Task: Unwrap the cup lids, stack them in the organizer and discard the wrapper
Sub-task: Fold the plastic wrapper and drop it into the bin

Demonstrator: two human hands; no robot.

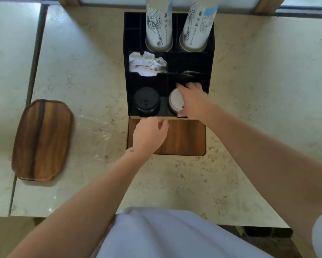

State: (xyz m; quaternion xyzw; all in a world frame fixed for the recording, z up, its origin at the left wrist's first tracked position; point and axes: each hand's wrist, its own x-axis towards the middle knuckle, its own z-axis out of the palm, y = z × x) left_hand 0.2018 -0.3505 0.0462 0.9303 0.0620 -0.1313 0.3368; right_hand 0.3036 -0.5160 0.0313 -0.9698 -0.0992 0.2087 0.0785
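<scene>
Both of my bare forearms reach forward from the bottom of the view. My left hand (149,135) hangs palm down, wrist slightly bent, fingers loosely curled and holding nothing. My right hand (192,99) stretches farther ahead, palm down, fingers spread and bent downward; I cannot tell whether they grip anything.

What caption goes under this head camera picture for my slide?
Right hand grips white lids in the black organizer beside black lids; left hand hovers.
</scene>
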